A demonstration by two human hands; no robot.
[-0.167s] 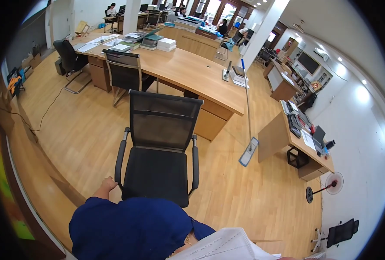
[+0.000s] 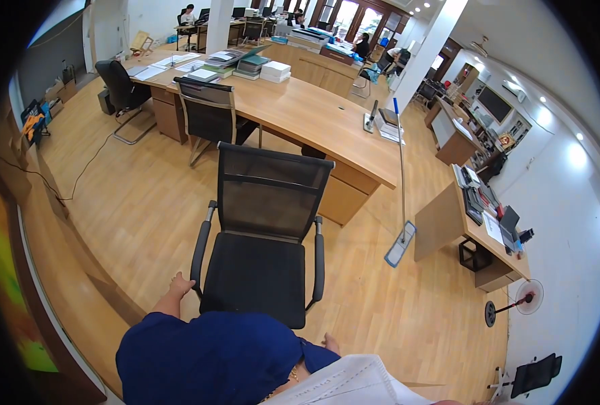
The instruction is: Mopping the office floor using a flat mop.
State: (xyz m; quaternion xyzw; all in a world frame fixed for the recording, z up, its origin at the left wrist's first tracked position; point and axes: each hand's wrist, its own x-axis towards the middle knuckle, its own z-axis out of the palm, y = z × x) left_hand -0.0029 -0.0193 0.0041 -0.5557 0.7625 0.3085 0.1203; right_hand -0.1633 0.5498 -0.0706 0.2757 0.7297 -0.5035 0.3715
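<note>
Just below the middle of the frame stands a black office chair with a see-through mesh back and a flat padded seat [image 2: 254, 273]. Its seat faces the wearer and its back is toward the long light-brown wooden desk [image 2: 306, 115], so its front edge is right by the dark navy fabric shirt [image 2: 212, 354] at the bottom of the frame. The left hand [image 2: 181, 283], at lower left, is at the low end of the black curved armrest [image 2: 201, 256] on that side, probably because the armrest offers an easy hold. Its fingertips meet or nearly meet it; whether they are wrapped around it, I cannot tell. The right hand [image 2: 331, 343] shows only in part at bottom centre, near the chair's other side, behind the edge of a white pleated mask-like sheet [image 2: 347, 381]; I cannot tell how its fingers stand, and nothing is seen in them.

Right of centre, a flat mop with a blue-edged rectangular head [image 2: 396, 253] has its head on the floor and its long handle slanting up past the desk's end (leaning there, it seems, to stay upright unattended). At upper left, white boxy stacks [image 2: 275, 71] sit toward the desk's far side, which leaves its near surface free.
</note>
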